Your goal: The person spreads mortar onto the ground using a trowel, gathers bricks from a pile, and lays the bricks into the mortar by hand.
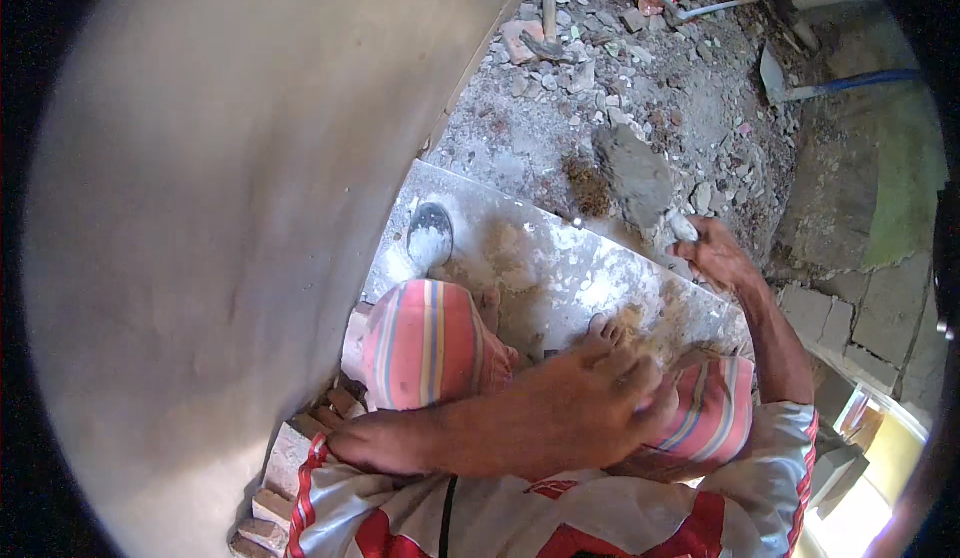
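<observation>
My right hand (715, 255) is closed round the light handle of a trowel (640, 180), past the far edge of a stained white slab. Grey mortar-like material covers its broad blade, which lies over the rubble. My left forearm crosses in front of my body. Beside my right knee is my left hand (610, 393), back upward, its fingers loosely bent and somewhat apart with nothing visible in them. What lies under the palm is hidden. A small brown clump (586, 186) sits left of the trowel blade.
The slab (540, 258) carries a dark-rimmed oval thing (431, 235) with grey-white on it. Beyond are rubble (690, 88), a wooden-handled hammer (549, 23) and a blue-handled shovel (790, 86). A plastered wall (230, 178) stands left, with bricks (285, 463) at its foot.
</observation>
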